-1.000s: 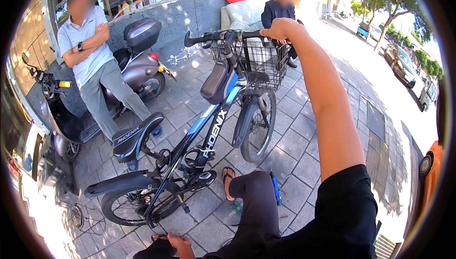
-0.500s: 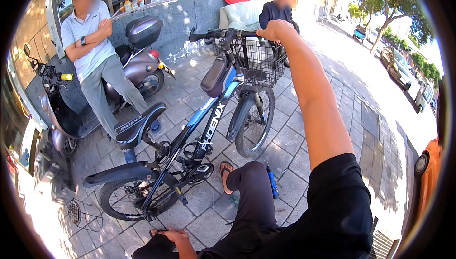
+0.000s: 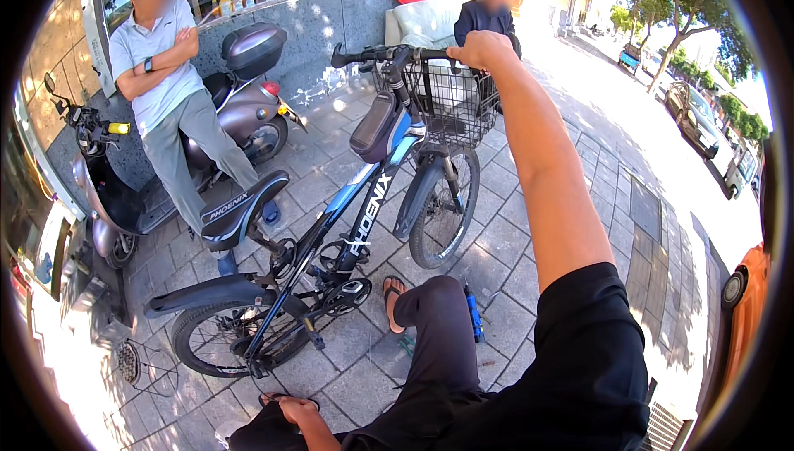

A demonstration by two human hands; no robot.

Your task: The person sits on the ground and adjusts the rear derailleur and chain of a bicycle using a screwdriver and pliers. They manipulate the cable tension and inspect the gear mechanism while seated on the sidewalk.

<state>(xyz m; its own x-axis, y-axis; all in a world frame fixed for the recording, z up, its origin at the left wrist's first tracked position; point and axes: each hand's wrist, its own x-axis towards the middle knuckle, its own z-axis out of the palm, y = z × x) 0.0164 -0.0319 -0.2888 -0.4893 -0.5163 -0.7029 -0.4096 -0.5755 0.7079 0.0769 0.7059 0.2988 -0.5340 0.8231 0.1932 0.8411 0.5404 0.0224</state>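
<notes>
Since a moment ago, the view has slid a little, so the bike [image 3: 331, 227] now sits more to the middle, and the right hand [image 3: 480, 47] has stayed on the handlebar [image 3: 389, 54]. That hand is closed around the right end of the bar, up high and far from the body, with the arm stretched out straight.

Down low, the left hand [image 3: 296, 410] rests near the ground by the back wheel [image 3: 223, 339]. It looks loose, but I cannot tell if it is holding anything.

Blue and black, the bike stands on the grey paving stones [image 3: 513, 236], with its front wheel [image 3: 442, 207] pointing away. A wire basket [image 3: 455, 103] hangs on the front, just under the right hand. Its black seat [image 3: 240, 211] is near the left side. A bent knee in dark trousers is just beside the pedals, and a foot in a sandal [image 3: 393, 302] touches the ground there.

Behind the bike, a person in a light shirt [image 3: 161, 62] leans on a parked scooter [image 3: 165, 170] with arms crossed. Another person in dark clothes [image 3: 488, 16] sits farther back.
</notes>
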